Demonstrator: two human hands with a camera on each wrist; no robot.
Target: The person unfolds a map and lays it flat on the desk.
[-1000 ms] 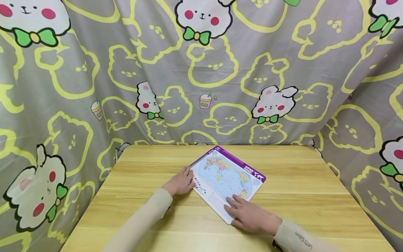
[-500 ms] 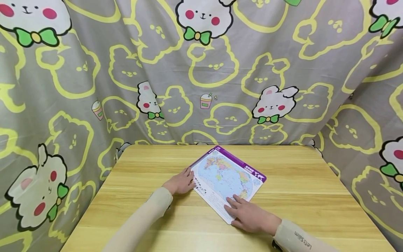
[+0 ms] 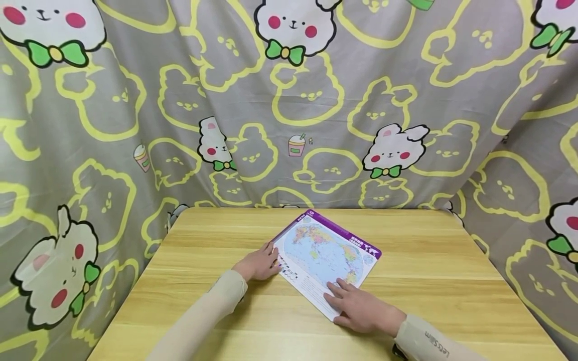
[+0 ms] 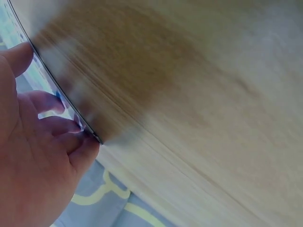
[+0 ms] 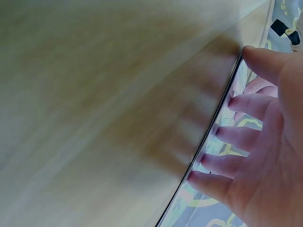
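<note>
A thin world map board (image 3: pixel 316 250) with a purple band along its far edge lies at a slant on the wooden table. My left hand (image 3: pixel 258 263) touches its left side. In the left wrist view the fingers of that left hand (image 4: pixel 38 146) rest on the printed face, with the thumb at the board's edge. Over the near right corner, my right hand (image 3: pixel 361 306) lies on the board with fingers spread. The right wrist view shows this right hand (image 5: pixel 260 137) with nearly straight fingertips on the glossy map surface (image 5: pixel 177 213) and its thumb against the edge.
The light wooden table (image 3: pixel 429 240) extends around the board on all sides. Behind it and at both sides hangs a grey curtain (image 3: pixel 253 90) with cartoon rabbits and yellow outlines. The board's far corner comes close to the table's back edge.
The map board has turned slightly counterclockwise: its near corner has shifted right and its left corner a little closer. My right hand has moved slightly right with it; the left stays at its side.
</note>
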